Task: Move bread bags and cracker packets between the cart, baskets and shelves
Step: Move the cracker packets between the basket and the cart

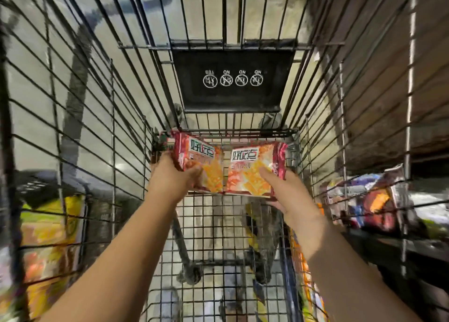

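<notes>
Fingers of our left hand [173,175] clamp the left cracker packet [194,160], those of our right hand [290,196] the right cracker packet [250,173] at three o'clock, over the cart [209,236].

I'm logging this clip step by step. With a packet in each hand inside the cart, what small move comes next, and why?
Probably lower both onto the cart floor and release: the left hand grips the left cracker packet, the right hand the right cracker packet, side by side above it.

好吃点 on cracker packets [247,175], NO on flap [233,61]
</notes>
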{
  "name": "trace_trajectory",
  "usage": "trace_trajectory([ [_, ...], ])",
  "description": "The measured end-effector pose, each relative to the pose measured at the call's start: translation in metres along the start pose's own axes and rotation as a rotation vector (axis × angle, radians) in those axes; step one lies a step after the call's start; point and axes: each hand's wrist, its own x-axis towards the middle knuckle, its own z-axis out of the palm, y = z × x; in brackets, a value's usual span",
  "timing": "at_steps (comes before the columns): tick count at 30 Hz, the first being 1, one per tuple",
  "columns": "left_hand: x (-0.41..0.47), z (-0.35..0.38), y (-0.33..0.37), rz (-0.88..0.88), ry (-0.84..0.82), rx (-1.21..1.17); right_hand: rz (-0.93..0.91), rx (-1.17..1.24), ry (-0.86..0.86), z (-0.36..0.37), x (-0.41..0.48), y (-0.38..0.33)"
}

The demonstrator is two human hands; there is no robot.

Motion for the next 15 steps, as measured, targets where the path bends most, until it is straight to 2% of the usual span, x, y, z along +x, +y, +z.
trace_trajectory([
  [3, -0.036, -0.025, 0.009, 0.048, -0.019, -0.04, -0.077, -0.097, -0.015, -0.008, -0.042, -0.007],
  [8, -0.122, -0.097, 0.046, 0.161, -0.156, -0.196, -0.218, -0.18, 0.046, -0.034, -0.143, -0.043],
  [15, -0.225, -0.212, 0.073, 0.319, -0.234, -0.352, -0.416, -0.09, 0.017, -0.047, -0.308, -0.1],
])
